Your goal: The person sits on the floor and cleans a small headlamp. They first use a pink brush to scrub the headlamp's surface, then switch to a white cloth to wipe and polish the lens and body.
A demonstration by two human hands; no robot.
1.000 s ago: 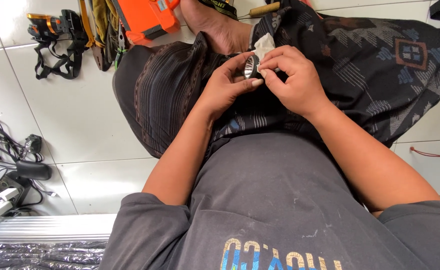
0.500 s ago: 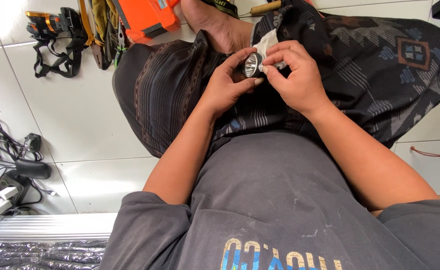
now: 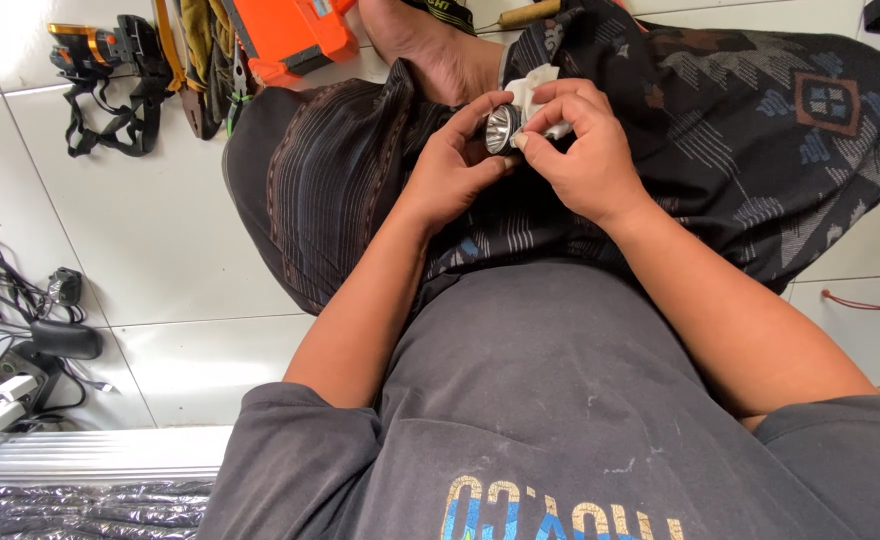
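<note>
Lamp head: small round reflector lamp (image 3: pixel 501 128), silver rim, held over the lap on the dark patterned cloth (image 3: pixel 720 140).
Facing: shiny reflector face turned up toward the camera and slightly left; long axis running back from that face toward the right hand, rear part hidden.
Left hand: (image 3: pixel 452 170) fingers curled narrow, thumb and fingertips pinching the lamp's left rim.
Right hand: (image 3: pixel 585 150) closed around the lamp's back together with a white rag (image 3: pixel 532 90); fingers tight, thumb tip touching the rim's lower right.
Rag: bunched just above and behind the lamp, partly under the right fingers.
Bare foot: (image 3: pixel 425 45) just above-left of the lamp, apart from it.
Orange case: (image 3: pixel 290 35) well up-left of the lamp, on white floor tile (image 3: pixel 140 230).
Black strap gear: (image 3: pixel 105 70) far left of the lamp, beside tan straps.
Cables and plugs: (image 3: pixel 20 340) far down-left of the lamp, at the frame edge.
Open room: bare tile left of the lamp past the knee; cloth spread right of it; own torso close below.
</note>
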